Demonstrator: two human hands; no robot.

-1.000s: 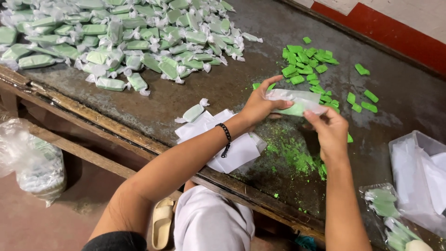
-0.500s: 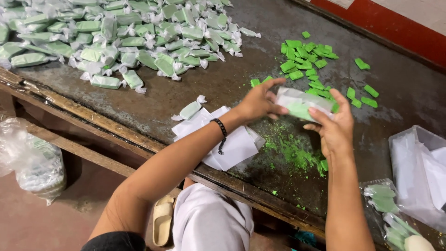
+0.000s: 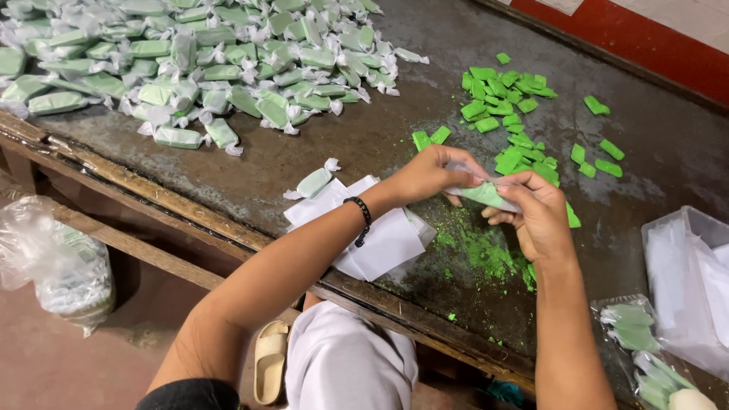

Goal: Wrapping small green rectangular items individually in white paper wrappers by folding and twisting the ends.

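My left hand (image 3: 427, 173) and my right hand (image 3: 538, 216) together hold one green bar in a clear wrapper (image 3: 486, 194) just above the dark worktop. The left fingers pinch its left end, the right hand grips its right end. Directly below them lie green crumbs (image 3: 478, 247). A stack of white wrapper sheets (image 3: 383, 239) lies under my left forearm. One wrapped bar (image 3: 313, 182) lies alone beside the sheets. Unwrapped green pieces (image 3: 507, 102) are scattered beyond my hands.
A large heap of wrapped green bars (image 3: 190, 68) covers the far left of the worktop (image 3: 364, 144). A clear box of wrappers (image 3: 687, 281) and a bag of wrapped bars (image 3: 645, 349) stand at the right. A plastic bag (image 3: 57, 262) sits on the floor at the left.
Both hands have kept hold of the same bar and shifted slightly toward me, working the wrapper around it. Nothing else on the worktop has moved.
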